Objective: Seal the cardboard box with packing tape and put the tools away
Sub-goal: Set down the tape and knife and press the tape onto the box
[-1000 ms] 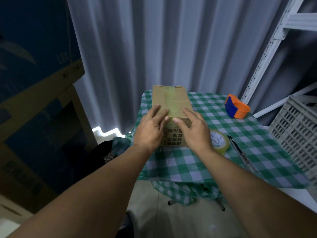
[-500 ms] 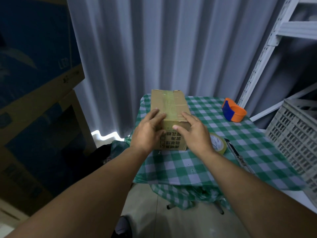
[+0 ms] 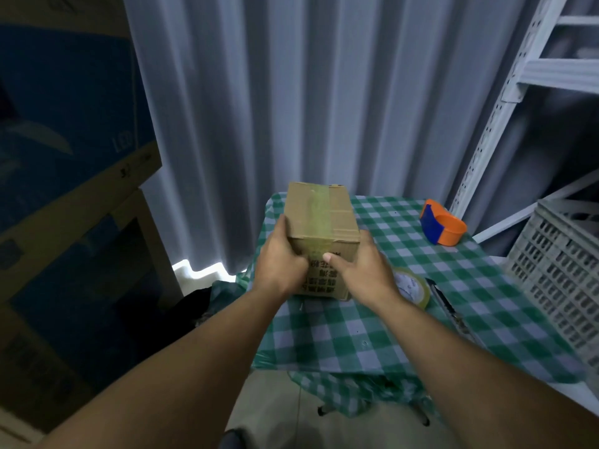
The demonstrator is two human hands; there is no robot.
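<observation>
A brown cardboard box (image 3: 319, 210) with a strip of clear tape along its top seam stands on the green checked table (image 3: 405, 322). My left hand (image 3: 278, 264) wraps the box's near left corner. My right hand (image 3: 359, 267) presses against its near right side, thumb on the front face. A roll of clear packing tape (image 3: 413, 286) lies flat just right of my right wrist. A dark utility knife (image 3: 449, 309) lies beside the roll. An orange and blue tape dispenser (image 3: 442, 226) sits at the table's far right.
Grey curtains hang behind the table. Large blue and brown cartons (image 3: 64, 189) are stacked at the left. A white metal shelf frame (image 3: 505, 92) and a grey plastic crate (image 3: 564, 264) stand at the right, close to the table's edge.
Both hands slid down from the box's top onto its near sides and front. The box shifted a little on the table and the view moved closer.
</observation>
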